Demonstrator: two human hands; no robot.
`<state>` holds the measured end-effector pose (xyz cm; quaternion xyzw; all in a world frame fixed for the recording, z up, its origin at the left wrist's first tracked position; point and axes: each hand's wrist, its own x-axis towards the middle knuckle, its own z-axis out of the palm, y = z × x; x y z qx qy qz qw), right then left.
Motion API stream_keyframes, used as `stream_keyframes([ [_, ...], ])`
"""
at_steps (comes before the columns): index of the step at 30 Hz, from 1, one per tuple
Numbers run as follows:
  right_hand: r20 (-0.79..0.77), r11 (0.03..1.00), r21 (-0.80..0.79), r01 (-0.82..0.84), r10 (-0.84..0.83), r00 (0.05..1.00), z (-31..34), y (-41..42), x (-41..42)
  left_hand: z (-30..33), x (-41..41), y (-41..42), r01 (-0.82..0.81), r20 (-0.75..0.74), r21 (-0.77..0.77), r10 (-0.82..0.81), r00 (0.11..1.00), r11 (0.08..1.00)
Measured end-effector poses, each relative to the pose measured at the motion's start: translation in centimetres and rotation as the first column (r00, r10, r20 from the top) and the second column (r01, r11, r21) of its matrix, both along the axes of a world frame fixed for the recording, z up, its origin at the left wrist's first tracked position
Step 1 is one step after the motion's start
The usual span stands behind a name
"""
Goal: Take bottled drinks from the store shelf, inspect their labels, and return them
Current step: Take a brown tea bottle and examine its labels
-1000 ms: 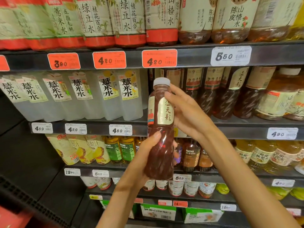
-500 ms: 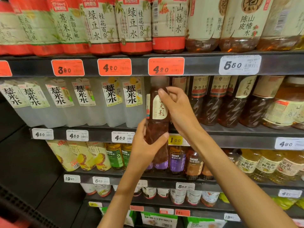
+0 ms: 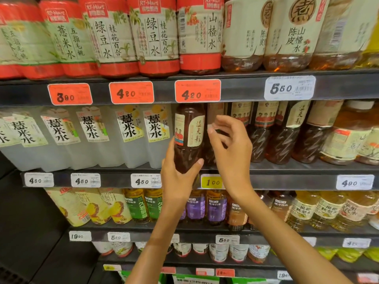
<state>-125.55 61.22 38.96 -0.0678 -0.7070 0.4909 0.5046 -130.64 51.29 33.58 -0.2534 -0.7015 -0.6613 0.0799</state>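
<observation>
Filling the whole view, the shelf rack (image 3: 246, 87) carries rows of bottled drinks on dark metal shelves, each shelf edge lined with price tags. Along the top sit big bottles (image 3: 155, 37) with red and cream labels; on the middle shelf, to the left, stand clear square bottles (image 3: 131, 136) with black lettering, and to the right a row of dark tea bottles (image 3: 285, 134) with cream labels. Lower shelves hold yellow, green and purple-labelled drinks.

Both forearms reach up from the bottom of the view toward the middle shelf, the left rising nearly straight, the right coming in on a slant from the lower right corner.

Between the clear bottles and the dark row stands the bottle (image 3: 189, 138), upright, its top tucked under the shelf above and its base at the front lip of the middle shelf, just above a yellow tag (image 3: 212, 182). Whether the base rests fully on the shelf cannot be told, since the hand covers it.

Left hand (image 3: 178, 177) grips the bottle's lower body from below, fingers up its left side, thumb curled across the front near the base.

Right hand (image 3: 231, 144) hangs just right of the bottle at label height, wrist bent, fingers loosely curled and spread apart, holding nothing; its fingertips lie close to the label, but contact cannot be made out.
</observation>
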Motion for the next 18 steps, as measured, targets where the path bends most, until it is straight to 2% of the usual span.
stream_keyframes([
  [3, 0.012, 0.969, 0.185, 0.165, -0.17, 0.985, 0.1, 1.3, -0.3, -0.1, 0.0, 0.0, -0.05, 0.001, -0.006, 0.05, 0.999, 0.999],
  [6, 0.057, 0.85, 0.41, 0.33, -0.385, 0.921, 0.2, 2.1, -1.7, -0.2, 0.1, 0.4, -0.09, 0.013, 0.008, 0.09, 0.996, 0.996],
  [12, 0.046, 0.707, 0.525, 0.474, -0.58, 0.814, 1.3, 1.9, -3.6, -0.5, -0.4, 0.4, -0.152, 0.01, 0.018, 0.152, 0.988, 0.988],
  [18, 0.093, 0.645, 0.628, 0.435, -0.617, 0.782, 2.4, 2.3, -4.0, -0.2, -1.4, -0.1, -0.188, -0.006, 0.017, 0.188, 0.982, 0.982],
])
